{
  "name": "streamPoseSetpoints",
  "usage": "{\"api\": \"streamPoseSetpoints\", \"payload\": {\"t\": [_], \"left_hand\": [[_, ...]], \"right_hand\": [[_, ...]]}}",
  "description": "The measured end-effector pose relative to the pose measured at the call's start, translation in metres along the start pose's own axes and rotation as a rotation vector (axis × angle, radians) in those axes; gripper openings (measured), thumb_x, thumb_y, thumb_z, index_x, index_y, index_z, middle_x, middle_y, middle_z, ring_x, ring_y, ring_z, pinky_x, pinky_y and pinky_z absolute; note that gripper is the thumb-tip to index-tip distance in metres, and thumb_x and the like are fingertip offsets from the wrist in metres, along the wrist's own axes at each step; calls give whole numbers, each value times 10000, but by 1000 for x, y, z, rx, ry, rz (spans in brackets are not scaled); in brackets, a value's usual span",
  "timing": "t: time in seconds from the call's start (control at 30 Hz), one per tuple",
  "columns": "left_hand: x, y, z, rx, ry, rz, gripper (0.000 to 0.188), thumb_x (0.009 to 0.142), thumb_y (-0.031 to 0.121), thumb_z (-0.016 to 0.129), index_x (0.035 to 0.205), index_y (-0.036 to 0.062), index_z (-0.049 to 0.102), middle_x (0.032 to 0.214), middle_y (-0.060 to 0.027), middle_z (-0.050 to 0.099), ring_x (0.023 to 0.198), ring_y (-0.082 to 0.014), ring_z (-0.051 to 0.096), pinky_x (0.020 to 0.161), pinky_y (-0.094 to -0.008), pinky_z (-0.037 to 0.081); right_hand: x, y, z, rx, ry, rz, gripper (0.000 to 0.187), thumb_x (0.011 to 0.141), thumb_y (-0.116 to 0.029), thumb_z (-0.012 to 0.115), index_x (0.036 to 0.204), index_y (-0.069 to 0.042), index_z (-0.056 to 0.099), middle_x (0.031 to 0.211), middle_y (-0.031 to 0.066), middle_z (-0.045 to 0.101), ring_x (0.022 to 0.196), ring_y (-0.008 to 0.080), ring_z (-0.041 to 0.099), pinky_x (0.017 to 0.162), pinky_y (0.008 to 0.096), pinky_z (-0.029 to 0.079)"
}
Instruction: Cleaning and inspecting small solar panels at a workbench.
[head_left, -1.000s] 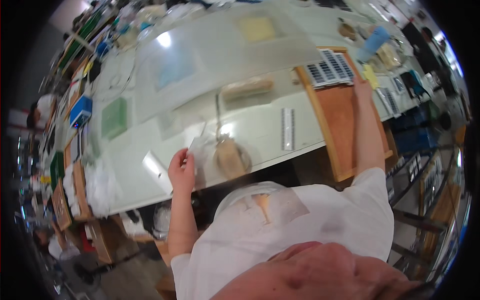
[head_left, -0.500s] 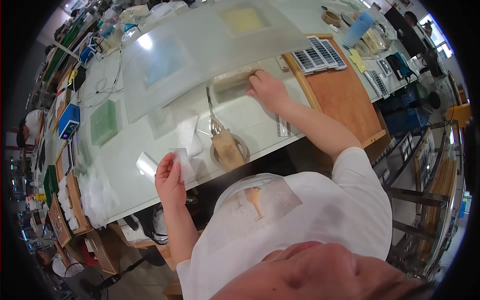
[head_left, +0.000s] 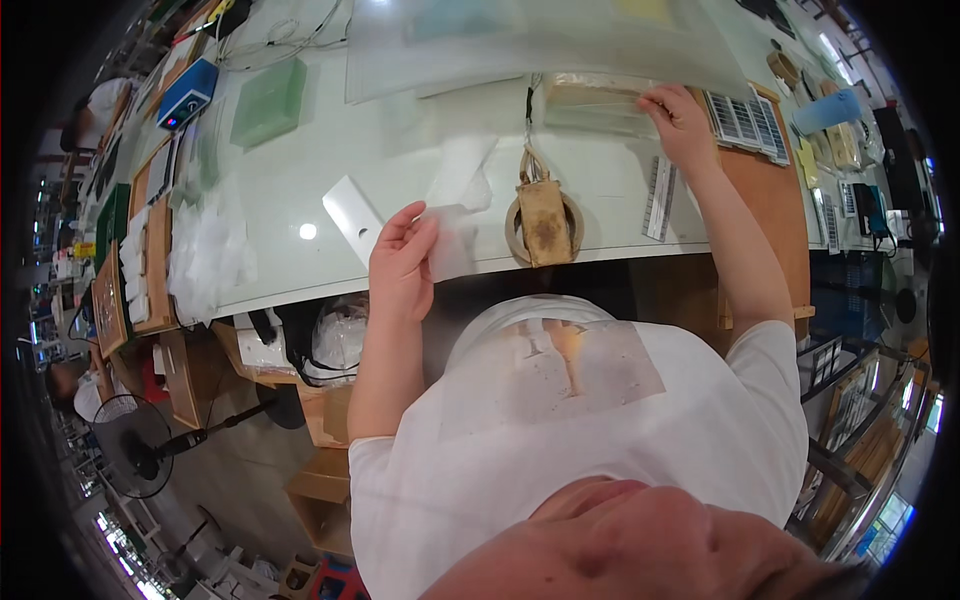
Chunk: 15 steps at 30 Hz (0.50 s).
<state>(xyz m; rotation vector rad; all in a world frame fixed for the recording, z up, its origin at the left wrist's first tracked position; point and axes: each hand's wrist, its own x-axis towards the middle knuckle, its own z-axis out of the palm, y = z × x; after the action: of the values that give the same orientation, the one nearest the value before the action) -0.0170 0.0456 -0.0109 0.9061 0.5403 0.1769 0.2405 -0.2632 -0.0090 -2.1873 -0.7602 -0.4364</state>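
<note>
Between the thumb and fingers of my left hand (head_left: pixel 402 262) is a small translucent sheet (head_left: pixel 453 240), held near the table's front edge. My right hand (head_left: pixel 682 122) reaches to the far right, its thumb and fingertips pinched together at the right end of a long clear-wrapped block (head_left: pixel 595 92). Whatever is in that pinch, perhaps a thin film edge, is too faint to make out. Between my hands, a tan block-shaped tool with a cord (head_left: pixel 544 222) rests on a roll of tape (head_left: pixel 577 228). Beside my left hand lies a white strip (head_left: pixel 352 215).
A large translucent panel (head_left: pixel 560 50) spans above the table's far side. Left stand a green block (head_left: pixel 270 103), a blue box (head_left: pixel 188 94) and piled white film (head_left: pixel 207 245). A ruler (head_left: pixel 658 200) lies near my right forearm, beside a brown board (head_left: pixel 768 200) bearing dark panels (head_left: pixel 748 125).
The view has shifted, so the table sits higher and further right in it. My right hand remains at the block's right end, fingers now more pinched. The left still holds the translucent sheet.
</note>
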Motion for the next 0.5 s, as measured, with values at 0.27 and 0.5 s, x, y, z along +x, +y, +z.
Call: {"api": "streamPoseSetpoints", "payload": {"t": [0.27,0.5], "left_hand": [[-10,-6,2,-24,22,-65,213,871,15,617,1082,10,591,884,-21,622,728,-69,580,631,-181,487],[-13,-11,-4,14,29,-82,209,877,60,632,1080,24,599,879,-12,636,700,-59,575,588,-191,472]], "right_hand": [[2,2,15,61,-59,-25,95,818,-89,671,891,-33,645,822,42,589,681,169,539,627,255,431],[-4,2,14,142,-16,5,85,844,-89,637,900,-25,639,779,31,571,675,113,528,625,238,425]]}}
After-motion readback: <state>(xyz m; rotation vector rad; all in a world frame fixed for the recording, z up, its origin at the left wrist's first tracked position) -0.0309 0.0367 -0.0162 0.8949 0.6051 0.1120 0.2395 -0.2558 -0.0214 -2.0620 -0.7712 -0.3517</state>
